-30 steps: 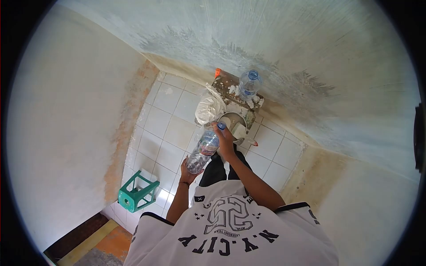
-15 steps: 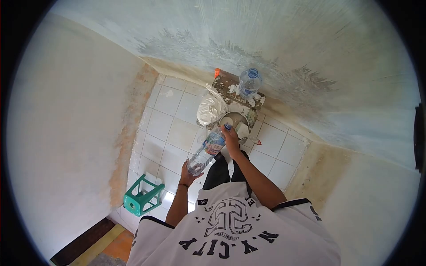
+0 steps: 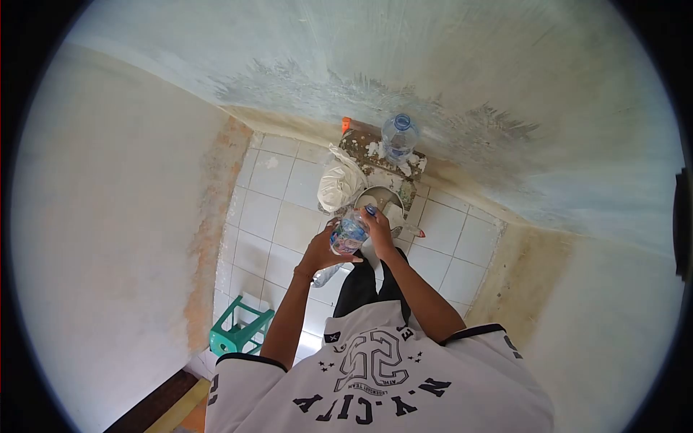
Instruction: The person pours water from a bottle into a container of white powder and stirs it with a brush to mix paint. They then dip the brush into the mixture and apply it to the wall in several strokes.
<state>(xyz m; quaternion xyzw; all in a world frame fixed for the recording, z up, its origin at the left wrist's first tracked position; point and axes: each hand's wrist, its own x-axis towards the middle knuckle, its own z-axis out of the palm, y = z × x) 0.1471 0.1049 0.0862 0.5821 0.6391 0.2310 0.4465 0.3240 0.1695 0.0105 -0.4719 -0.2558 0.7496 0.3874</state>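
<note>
A clear plastic bottle [image 3: 349,237] with a colourful label and blue cap is tilted in front of my body, its cap end pointing toward the pan. My left hand [image 3: 320,252] is wrapped round its middle, over the label. At the neck, by the cap, my right hand [image 3: 377,228] grips it; the fingertips are partly hidden. Just beyond the hands is a round pan [image 3: 401,196] with pale contents and a white piece in it. A knotted white plastic bag [image 3: 341,186] lies left of the pan.
A second clear bottle [image 3: 399,141] stands upright on a paint-spattered surface [image 3: 357,146] against the wall. An orange-ended object [image 3: 346,123] lies at its back edge. A red-tipped handle [image 3: 417,232] juts out beside the pan. A green plastic stool [image 3: 234,335] stands on the tiled floor [image 3: 260,213].
My left hand has slid up from the bottle's base to its labelled middle. My right hand stays at the neck. The view has shifted slightly.
</note>
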